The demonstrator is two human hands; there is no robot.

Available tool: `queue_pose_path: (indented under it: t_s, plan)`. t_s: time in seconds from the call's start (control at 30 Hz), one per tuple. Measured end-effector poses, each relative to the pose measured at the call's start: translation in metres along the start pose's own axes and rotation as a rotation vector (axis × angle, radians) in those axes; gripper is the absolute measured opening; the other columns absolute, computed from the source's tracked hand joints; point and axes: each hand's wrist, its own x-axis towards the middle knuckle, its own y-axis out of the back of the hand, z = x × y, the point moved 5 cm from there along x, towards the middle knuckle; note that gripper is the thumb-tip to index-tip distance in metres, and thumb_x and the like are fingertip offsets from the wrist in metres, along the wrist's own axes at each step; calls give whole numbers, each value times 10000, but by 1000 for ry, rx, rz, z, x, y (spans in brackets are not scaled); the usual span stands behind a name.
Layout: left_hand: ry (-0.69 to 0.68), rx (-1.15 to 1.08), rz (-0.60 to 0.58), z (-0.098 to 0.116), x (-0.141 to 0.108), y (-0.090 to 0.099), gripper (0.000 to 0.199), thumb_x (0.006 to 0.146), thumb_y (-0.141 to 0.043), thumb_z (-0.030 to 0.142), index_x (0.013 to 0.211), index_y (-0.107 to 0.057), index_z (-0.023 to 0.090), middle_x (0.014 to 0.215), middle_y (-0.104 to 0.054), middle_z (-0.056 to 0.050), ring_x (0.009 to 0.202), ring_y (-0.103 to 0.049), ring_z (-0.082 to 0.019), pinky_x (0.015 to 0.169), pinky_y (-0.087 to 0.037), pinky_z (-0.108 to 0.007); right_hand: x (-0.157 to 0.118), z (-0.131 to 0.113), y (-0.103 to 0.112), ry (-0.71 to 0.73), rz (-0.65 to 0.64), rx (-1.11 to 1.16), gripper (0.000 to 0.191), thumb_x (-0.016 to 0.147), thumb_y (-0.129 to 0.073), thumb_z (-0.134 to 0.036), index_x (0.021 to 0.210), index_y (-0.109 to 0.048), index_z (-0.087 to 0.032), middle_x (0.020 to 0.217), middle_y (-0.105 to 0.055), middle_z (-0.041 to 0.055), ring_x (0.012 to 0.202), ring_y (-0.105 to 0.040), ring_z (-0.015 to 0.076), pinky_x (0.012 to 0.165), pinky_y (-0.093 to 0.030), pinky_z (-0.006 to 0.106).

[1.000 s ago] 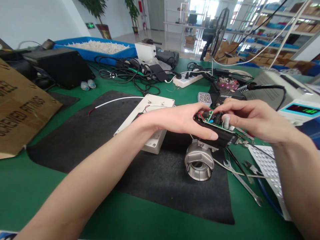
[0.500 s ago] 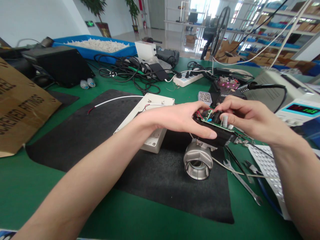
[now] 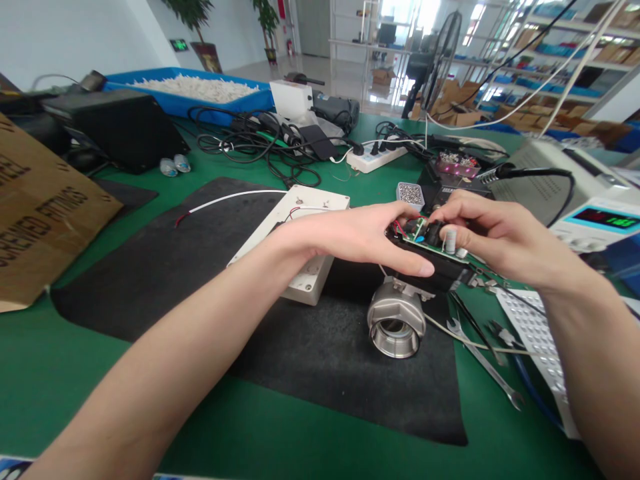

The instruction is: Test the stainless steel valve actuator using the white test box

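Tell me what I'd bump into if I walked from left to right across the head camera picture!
Brown cardboard with big letters → pale box → round metal fitting → right hand → display with green numbers.

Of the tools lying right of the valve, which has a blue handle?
The pliers, furthest right of the three; the wrench is silver, the slim tweezers-like tool dark.

Daylight glares through the far windows (image 3: 397, 12); the glossy floor (image 3: 313, 79) reflects it; highlights gleam on the steel valve (image 3: 395, 305); wide-angle distortion stretches the edges; distant cardboard boxes (image 3: 453, 110) look soft.
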Motion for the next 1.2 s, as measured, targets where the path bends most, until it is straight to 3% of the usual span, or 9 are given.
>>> queue_pose_path:
  t_s: [1.2]
  plan:
    - [-2,19,2,1,0,-1,892,779,-815,681,1474,-513,211,1415,-656,-82,1219,-651,-279,941,-483,-320,0,0,0,-50,2,49,185,1013,-721,-456,1076,-733,-283,952,-598,7,791,-473,167,699,-351,315]
